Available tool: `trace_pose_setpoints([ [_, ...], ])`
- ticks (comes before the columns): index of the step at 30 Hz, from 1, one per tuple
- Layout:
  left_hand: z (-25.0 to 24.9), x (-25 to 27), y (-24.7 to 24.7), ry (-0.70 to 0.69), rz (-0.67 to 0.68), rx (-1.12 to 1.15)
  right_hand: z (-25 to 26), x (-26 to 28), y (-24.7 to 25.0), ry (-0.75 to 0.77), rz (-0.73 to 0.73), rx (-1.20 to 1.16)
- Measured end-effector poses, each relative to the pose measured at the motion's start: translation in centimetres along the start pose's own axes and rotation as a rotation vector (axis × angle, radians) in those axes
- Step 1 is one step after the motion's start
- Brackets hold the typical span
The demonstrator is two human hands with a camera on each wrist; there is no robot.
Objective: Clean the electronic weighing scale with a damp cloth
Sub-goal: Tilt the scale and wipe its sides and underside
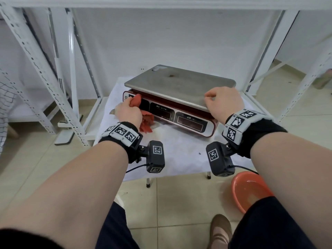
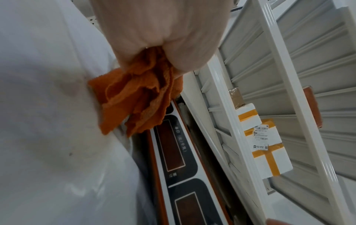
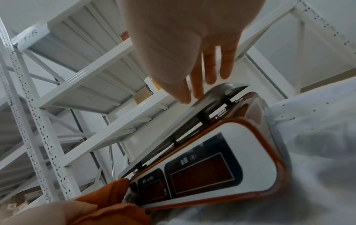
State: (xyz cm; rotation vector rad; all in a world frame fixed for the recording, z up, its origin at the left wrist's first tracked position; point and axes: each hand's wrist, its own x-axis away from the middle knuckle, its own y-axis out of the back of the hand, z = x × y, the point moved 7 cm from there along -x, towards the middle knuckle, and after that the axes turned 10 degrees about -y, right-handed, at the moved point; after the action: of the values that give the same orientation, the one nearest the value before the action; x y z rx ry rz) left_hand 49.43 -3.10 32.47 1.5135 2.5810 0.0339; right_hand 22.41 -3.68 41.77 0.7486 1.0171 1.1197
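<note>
The electronic scale (image 1: 181, 117) has a red body, a white-edged display panel (image 3: 221, 167) and a steel weighing pan (image 1: 179, 83). It sits on a small table under a white cloth (image 1: 179, 151). My left hand (image 1: 128, 112) grips a bunched orange-red cloth (image 1: 143, 115) and holds it against the left end of the display panel (image 2: 173, 152). That cloth (image 2: 134, 97) hangs down from my fist. My right hand (image 1: 222, 103) rests on the pan's front right corner, fingers (image 3: 212, 68) straight over the rim.
An orange basin (image 1: 251, 191) stands on the tiled floor at the right, by my shoe (image 1: 220, 230). White metal shelving (image 1: 45, 72) frames the table on both sides. Taped white boxes (image 2: 269, 146) sit on the shelves overhead.
</note>
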Motion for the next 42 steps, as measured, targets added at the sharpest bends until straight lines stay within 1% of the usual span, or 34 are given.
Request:
trace_pose_setpoints([
  [1,0.8,-0.9,-0.4,-0.044,-0.02,-0.076,-0.4,-0.1,-0.2,-0.016,0.003,0.002],
  [2,0.3,-0.8,-0.7,-0.074,-0.032,-0.154,-0.7,-0.2,-0.4,-0.03,0.008,0.003],
  [4,-1.2,0.2,-2.0,-0.09,0.038,-0.261,-1.2,-0.3,-0.8,-0.036,0.021,0.021],
  [5,-2.0,1.1,-2.6,-0.082,0.076,-0.271,-1.2,-0.3,-0.9,-0.034,0.024,0.028],
  [6,-1.9,1.2,-2.9,-0.066,0.084,-0.269,-1.3,-0.3,-0.9,-0.038,0.026,0.026],
  [8,-1.6,1.4,-3.4,-0.049,0.056,-0.218,-1.5,-0.3,-0.9,-0.051,0.028,0.0],
  [10,-1.2,2.3,-4.0,-0.055,0.056,-0.178,-1.7,-0.4,-0.8,-0.056,0.031,-0.023],
  [12,-1.0,3.3,-5.1,-0.107,0.076,-0.167,-1.9,-0.5,-0.8,-0.066,0.025,-0.033],
  [14,-0.9,4.9,-6.4,-0.197,0.143,-0.198,-1.9,-0.4,-0.8,-0.079,0.009,-0.034],
  [16,-0.7,5.8,-7.1,-0.257,0.224,-0.251,-1.9,-0.3,-0.8,-0.084,0.008,-0.039],
  [17,-0.8,6.0,-7.0,-0.262,0.247,-0.24,-1.8,-0.2,-0.8,-0.088,0.011,-0.042],
  [19,-0.9,5.4,-6.2,-0.242,0.236,-0.161,-1.8,-0.1,-0.8,-0.087,0.018,-0.048],
  [20,-1.0,4.5,-5.6,-0.232,0.201,-0.139,-1.8,0.0,-0.9,-0.081,0.021,-0.053],
  [23,-1.5,2.9,-4.3,-0.214,0.107,-0.148,-1.8,0.1,-1.0,-0.067,0.034,-0.074],
  [25,-1.8,3.5,-5.0,-0.223,0.112,-0.156,-1.9,0.1,-1.0,-0.069,0.058,-0.083],
  [29,-1.9,6.0,-8.1,-0.321,0.201,-0.28,-2.0,0.1,-0.9,-0.04,0.108,-0.065],
  [32,-1.9,8.2,-9.9,-0.38,0.263,-0.265,-1.7,0.4,-0.4,-0.011,0.121,-0.08],
  [36,-2.5,10.3,-11.4,-0.492,0.37,-0.209,-2.2,0.5,0.1,-0.052,0.145,-0.19],
  [40,-3.4,11.6,-12.3,-0.549,0.458,-0.193,-3.2,0.7,0.2,-0.106,0.191,-0.316],
  [42,-3.5,12.1,-12.7,-0.535,0.489,-0.184,-3.5,1.2,0.3,-0.106,0.192,-0.358],
])
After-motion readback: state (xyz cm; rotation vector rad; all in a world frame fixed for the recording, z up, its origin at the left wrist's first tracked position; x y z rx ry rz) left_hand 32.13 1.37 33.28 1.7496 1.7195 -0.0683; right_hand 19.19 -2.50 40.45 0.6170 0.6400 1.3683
